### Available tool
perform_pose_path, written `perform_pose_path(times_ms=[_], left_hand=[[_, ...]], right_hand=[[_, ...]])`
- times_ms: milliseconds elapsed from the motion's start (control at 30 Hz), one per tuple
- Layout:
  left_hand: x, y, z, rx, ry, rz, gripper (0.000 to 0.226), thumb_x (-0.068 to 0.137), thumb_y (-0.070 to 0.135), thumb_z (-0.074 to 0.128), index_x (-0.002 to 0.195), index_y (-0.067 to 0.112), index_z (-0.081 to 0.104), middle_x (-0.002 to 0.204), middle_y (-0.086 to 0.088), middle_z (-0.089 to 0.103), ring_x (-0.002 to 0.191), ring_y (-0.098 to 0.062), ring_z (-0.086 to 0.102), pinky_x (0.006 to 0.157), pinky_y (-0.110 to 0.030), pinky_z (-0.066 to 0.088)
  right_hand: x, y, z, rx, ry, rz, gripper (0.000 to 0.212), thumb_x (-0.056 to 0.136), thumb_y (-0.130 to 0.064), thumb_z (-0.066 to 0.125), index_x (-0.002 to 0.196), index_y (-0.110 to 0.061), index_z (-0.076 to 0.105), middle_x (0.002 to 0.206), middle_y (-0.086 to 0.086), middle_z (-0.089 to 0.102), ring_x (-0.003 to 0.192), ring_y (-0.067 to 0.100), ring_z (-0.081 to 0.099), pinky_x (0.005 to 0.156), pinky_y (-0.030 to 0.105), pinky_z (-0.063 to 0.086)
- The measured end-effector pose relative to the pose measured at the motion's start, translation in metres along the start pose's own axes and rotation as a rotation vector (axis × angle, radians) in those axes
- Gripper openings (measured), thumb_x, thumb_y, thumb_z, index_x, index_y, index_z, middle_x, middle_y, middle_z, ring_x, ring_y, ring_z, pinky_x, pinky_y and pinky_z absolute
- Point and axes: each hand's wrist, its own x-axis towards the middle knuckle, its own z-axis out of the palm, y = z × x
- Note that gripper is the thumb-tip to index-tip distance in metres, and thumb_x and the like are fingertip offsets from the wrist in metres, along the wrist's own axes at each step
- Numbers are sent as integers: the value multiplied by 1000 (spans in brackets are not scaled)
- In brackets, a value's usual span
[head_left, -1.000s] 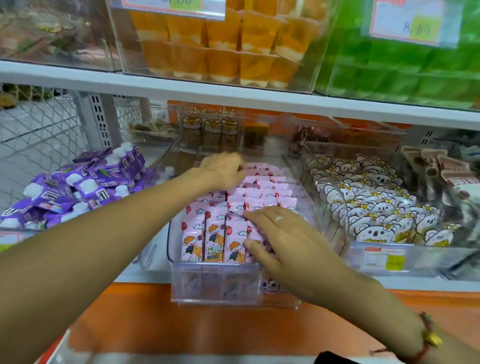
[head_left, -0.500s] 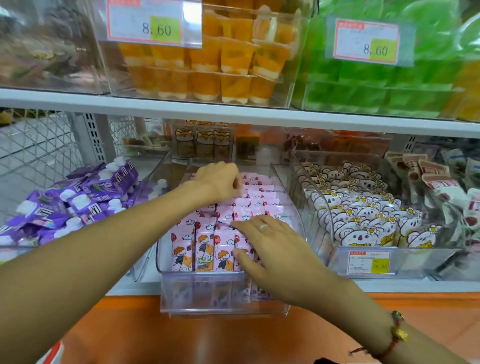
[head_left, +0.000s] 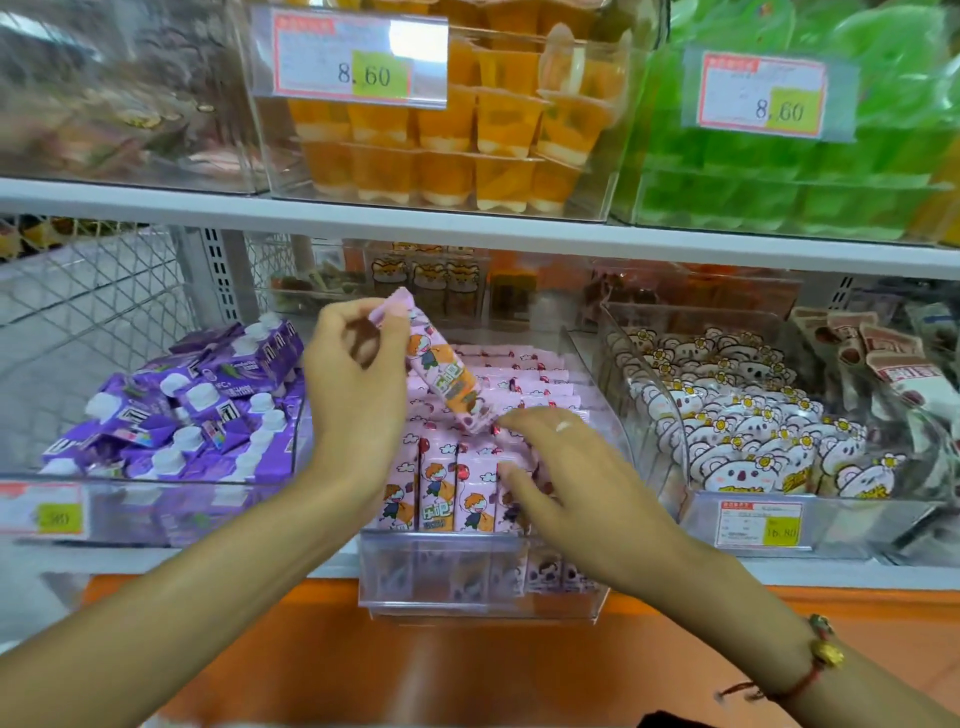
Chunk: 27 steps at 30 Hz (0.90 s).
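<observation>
A clear plastic bin (head_left: 483, 577) on the lower shelf holds rows of pink snack packets (head_left: 441, 493) printed with a cartoon child. My left hand (head_left: 358, 384) pinches one pink packet (head_left: 441, 379) by its top end and holds it tilted above the bin. My right hand (head_left: 566, 478) rests on the front row of packets, fingers spread and slightly bent, its fingertips touching the lower end of the lifted packet.
A bin of purple spouted pouches (head_left: 176, 415) stands to the left, a bin of white bear-face packets (head_left: 743, 431) to the right. Above the white shelf board (head_left: 467, 234) sit clear bins of orange jelly cups (head_left: 447, 140) and green packs (head_left: 789, 171).
My left hand has come up from the back of the bin with one pink packet pinched in it. My right hand stays on the front row.
</observation>
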Motion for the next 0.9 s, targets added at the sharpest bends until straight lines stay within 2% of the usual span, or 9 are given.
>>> perform_pose_path(times_ms=[67,167,267,367,467,567,700,800,900], left_hand=[[-8,9,-11,-26,0,-8,10,92,28,59,94,19,57,88,4,63,85,-9,59,90,-35,54],[-12,18,-19,-23,-20,8,11,90,30,61,91,19,59,91,-3,64,87,-16,60,94,-48,51],[-16,20,-21,-26,-89,-15,17,86,35,63,90,19,61,86,1,68,83,-12,63,91,-47,53],[-22,13,-22,17,-224,-64,24,79,42,63,92,21,64,87,8,71,84,-4,67,84,-38,57],[-19,4,-22,2,-317,-117,15,88,28,63,99,18,65,88,11,70,82,2,67,76,-25,58],[-17,-4,-24,8,-362,-165,16,92,16,61,106,22,62,108,8,67,95,-2,67,77,-21,57],[-22,-14,-25,165,-472,-108,27,86,18,68,105,34,59,114,16,61,97,7,61,74,-11,53],[-28,-18,-22,235,-529,-46,39,74,26,79,103,38,56,104,18,62,87,7,61,61,-9,49],[-26,-19,-21,342,-493,74,39,72,33,80,101,41,56,99,25,64,88,5,60,66,-15,49]], right_hand=[[2,-6,-2,136,96,81,30,97,-40,37,117,-24,54,119,-5,56,113,10,46,90,27,37],[4,-15,-6,422,197,250,29,90,-55,39,94,-27,48,98,-8,57,89,3,53,79,33,45],[7,-23,-11,701,148,338,45,74,-69,45,100,-33,47,104,-14,55,92,-4,54,77,20,45],[11,-27,-10,852,25,327,41,80,-55,53,116,-35,53,105,-14,59,89,-9,57,72,5,43],[13,-24,-7,939,27,353,16,93,-32,54,107,-32,63,86,-13,66,70,-9,60,63,2,42],[13,-21,-5,1060,26,449,19,94,-34,54,108,-30,65,72,-21,67,69,-11,60,61,1,41],[14,-17,-3,1222,52,585,33,90,-39,60,119,-23,62,104,-10,72,96,2,66,94,22,47],[15,-19,-2,1315,107,587,35,87,-32,66,115,-11,61,95,4,73,85,7,70,83,23,55],[16,-20,-2,1333,122,560,33,85,-28,68,111,-9,61,91,2,74,84,12,70,82,27,56]])
